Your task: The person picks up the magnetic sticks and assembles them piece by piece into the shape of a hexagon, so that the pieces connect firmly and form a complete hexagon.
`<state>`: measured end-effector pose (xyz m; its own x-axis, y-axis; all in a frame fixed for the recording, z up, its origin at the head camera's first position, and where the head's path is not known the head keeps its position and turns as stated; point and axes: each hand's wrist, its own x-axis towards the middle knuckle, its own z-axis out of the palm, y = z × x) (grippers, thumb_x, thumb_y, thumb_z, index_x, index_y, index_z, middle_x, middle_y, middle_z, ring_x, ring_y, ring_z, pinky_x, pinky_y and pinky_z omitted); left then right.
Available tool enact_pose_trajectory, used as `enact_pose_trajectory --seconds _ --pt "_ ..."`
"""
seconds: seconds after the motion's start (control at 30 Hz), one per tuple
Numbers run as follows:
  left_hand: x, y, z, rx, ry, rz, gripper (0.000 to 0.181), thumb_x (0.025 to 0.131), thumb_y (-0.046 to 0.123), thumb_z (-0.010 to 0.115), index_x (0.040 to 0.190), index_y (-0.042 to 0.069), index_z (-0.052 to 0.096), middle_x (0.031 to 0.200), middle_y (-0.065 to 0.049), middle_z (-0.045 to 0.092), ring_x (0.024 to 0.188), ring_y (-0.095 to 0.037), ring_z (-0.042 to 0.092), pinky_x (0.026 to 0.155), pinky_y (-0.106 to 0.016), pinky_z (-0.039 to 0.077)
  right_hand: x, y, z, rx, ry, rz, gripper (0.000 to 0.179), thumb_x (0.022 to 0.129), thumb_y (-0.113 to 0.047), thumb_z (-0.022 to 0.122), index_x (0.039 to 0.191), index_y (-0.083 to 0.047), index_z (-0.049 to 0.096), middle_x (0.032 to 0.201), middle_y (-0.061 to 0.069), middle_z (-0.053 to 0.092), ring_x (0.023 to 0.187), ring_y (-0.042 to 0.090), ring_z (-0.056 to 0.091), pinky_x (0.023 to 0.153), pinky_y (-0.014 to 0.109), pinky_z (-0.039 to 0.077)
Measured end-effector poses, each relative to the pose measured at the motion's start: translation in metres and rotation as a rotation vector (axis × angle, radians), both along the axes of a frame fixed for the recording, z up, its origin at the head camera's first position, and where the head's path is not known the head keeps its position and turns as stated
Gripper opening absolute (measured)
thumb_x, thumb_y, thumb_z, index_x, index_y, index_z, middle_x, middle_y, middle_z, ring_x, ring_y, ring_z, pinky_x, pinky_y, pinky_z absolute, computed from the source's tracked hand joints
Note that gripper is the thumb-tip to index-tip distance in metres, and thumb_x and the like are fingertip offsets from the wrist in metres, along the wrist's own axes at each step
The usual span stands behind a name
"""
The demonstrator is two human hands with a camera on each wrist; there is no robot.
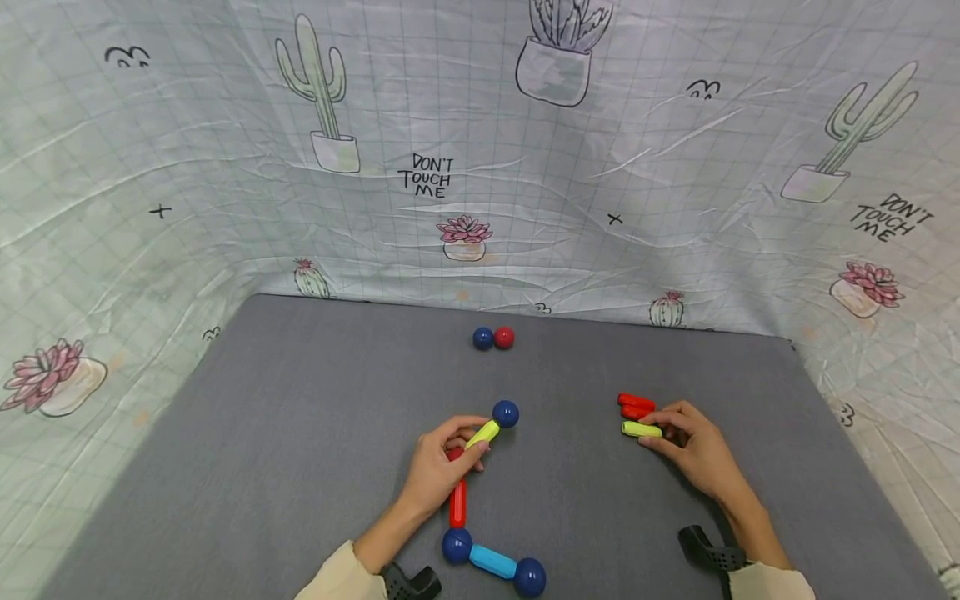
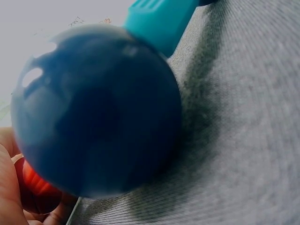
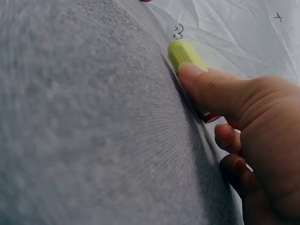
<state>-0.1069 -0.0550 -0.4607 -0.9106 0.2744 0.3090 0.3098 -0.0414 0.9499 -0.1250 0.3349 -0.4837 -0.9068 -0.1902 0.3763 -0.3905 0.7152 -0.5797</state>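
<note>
In the head view my left hand (image 1: 441, 462) pinches a yellow-green rod (image 1: 482, 434) with a blue ball (image 1: 506, 414) at its far end. A red ball (image 1: 454, 454), partly hidden by the fingers, joins that rod to a red rod (image 1: 457, 503). The chain goes on through a blue ball (image 1: 457, 546), a light blue rod (image 1: 492, 562) and another blue ball (image 1: 529, 577). My right hand (image 1: 693, 446) pinches a second yellow-green rod (image 1: 640, 429) between thumb and fingers, at the table surface. Two red rods (image 1: 636, 401) lie just beyond it.
A loose blue ball (image 1: 483, 338) and a red ball (image 1: 504, 337) touch each other towards the back of the grey table (image 1: 337, 400). A patterned cloth (image 1: 465, 108) hangs behind the table and along both sides.
</note>
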Motion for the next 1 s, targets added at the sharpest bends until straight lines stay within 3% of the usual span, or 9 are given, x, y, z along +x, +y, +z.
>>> enact_pose_trajectory --seconds 0.4,0.63,0.8,1.0 --pt "0.0 0.001 0.0 -0.005 0.003 0.009 0.027 0.088 -0.005 0.065 0.114 -0.006 0.062 0.082 -0.026 0.063 0.058 -0.039 0.059 0.056 -0.039 0.052 0.0 -0.022 0.016 -0.097 -0.01 0.009 0.031 0.074 0.0 0.079 0.1 -0.014 0.07 0.098 0.0 0.054 0.075 0.008 0.048 0.062 0.015 0.041" --pt "-0.001 0.0 0.0 -0.001 0.011 0.002 0.027 0.088 -0.005 0.065 0.114 -0.006 0.062 0.082 -0.026 0.063 0.057 -0.038 0.059 0.055 -0.036 0.052 0.007 -0.057 0.045 -0.122 0.046 0.092 0.035 0.071 0.012 0.077 0.101 -0.004 0.068 0.092 0.006 0.058 0.07 0.013 0.047 0.055 0.021 0.04" --pt "-0.001 -0.001 0.0 0.001 -0.001 0.001 0.027 0.088 -0.005 0.065 0.114 -0.006 0.062 0.083 -0.026 0.063 0.058 -0.039 0.059 0.056 -0.037 0.052 0.008 -0.08 0.062 -0.118 0.062 0.146 0.031 0.072 0.012 0.076 0.098 -0.003 0.067 0.086 0.006 0.057 0.066 0.015 0.046 0.053 0.021 0.037" --pt "0.0 -0.001 0.001 -0.001 -0.003 0.004 0.027 0.088 -0.004 0.065 0.114 -0.006 0.061 0.083 -0.027 0.063 0.058 -0.04 0.059 0.056 -0.04 0.052 -0.007 -0.077 0.039 -0.111 0.049 0.149 0.031 0.077 -0.001 0.078 0.102 -0.017 0.068 0.086 -0.005 0.055 0.064 0.01 0.045 0.053 0.02 0.036"
